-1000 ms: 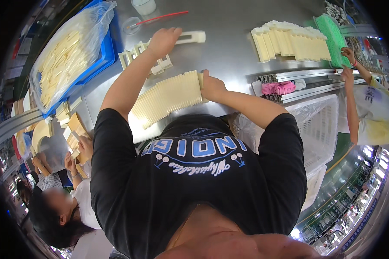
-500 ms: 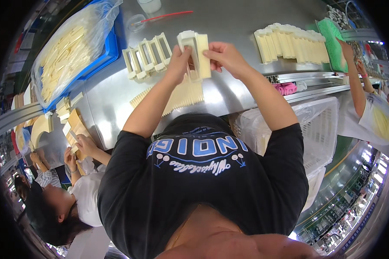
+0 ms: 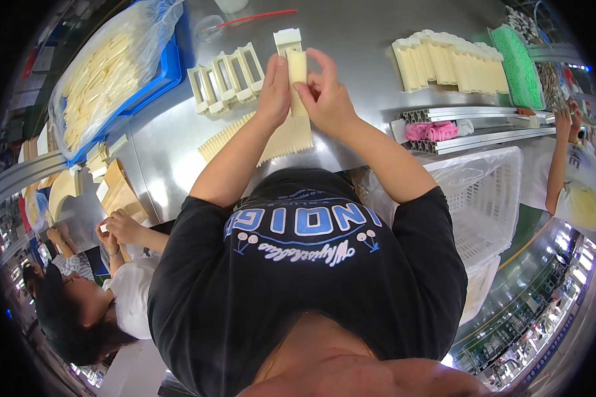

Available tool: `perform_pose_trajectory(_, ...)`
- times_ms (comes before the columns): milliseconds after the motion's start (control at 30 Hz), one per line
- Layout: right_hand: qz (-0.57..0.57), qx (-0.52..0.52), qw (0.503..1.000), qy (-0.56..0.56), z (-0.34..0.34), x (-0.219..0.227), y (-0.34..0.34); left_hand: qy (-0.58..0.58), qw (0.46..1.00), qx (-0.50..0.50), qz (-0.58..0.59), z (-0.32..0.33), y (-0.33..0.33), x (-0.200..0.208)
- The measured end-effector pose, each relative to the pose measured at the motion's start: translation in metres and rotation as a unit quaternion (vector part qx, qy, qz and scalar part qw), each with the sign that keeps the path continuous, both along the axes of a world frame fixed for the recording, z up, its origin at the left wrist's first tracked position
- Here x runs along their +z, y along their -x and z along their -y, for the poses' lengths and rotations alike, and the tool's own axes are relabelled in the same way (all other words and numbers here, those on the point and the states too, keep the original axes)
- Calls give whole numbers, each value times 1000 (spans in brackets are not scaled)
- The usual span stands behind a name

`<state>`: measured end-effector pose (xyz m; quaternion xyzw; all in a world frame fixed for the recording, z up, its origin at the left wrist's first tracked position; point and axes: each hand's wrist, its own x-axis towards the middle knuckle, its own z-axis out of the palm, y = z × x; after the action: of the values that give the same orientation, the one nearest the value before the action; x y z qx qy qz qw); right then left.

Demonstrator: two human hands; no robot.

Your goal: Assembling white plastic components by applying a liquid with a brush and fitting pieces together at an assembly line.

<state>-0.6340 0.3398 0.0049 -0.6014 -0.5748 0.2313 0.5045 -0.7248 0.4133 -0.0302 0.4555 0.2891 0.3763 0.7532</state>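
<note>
Between my two hands, above the table's middle, is a cream plastic frame (image 3: 287, 38) with a blocky end. My left hand (image 3: 273, 94) grips its left side, fingers closed. Over the frame's face lies a cream cover strip (image 3: 298, 69), pinched and pressed by the thumb and fingers of my right hand (image 3: 326, 96). How far the strip sits in the frame is hidden by my fingers. Several open cream frames (image 3: 220, 85) stand in a row to the left. Below my hands lies a row of thin cream strips (image 3: 286, 142), partly covered by my left wrist.
At right are a row of covered cream pieces (image 3: 447, 64), a green block (image 3: 518, 66), metal bars and a pink cloth (image 3: 432, 130). A blue lined bin (image 3: 172, 73) of cream strips stands left. A red-handled brush (image 3: 258, 18) lies behind. Co-workers sit left and right.
The strip has moved left from beside the frame onto its face. My right hand has shifted left and closed in toward my left hand.
</note>
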Motion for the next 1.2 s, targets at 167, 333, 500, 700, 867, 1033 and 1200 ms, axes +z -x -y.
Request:
perform_pose_trajectory(167,26,-14,1000,-6,0,0,-4,-27,999,-34,4,-3,4,-4)
perform_pose_trajectory(333,61,5,998,-18,-1,-2,-6,-49,999,-15,-15,1,3,0)
perform_pose_trajectory(500,194,-34,979,-58,-1,1,-3,-106,993,22,-51,2,-1,-2)
perform_pose_trajectory(700,233,-33,968,84,-2,10,-16,149,986,-5,79,-2,-19,11)
perform_pose_trajectory(867,267,-67,931,240,-21,-6,-73,111,977,-179,41,-9,-30,-6)
perform_pose_trajectory(1033,437,-155,792,398,-18,-64,-148,-208,936,-160,-235,-53,-10,-29)
perform_pose_trajectory(1200,516,-207,745,369,-12,-84,-149,-458,787,-74,-407,-118,32,-58)
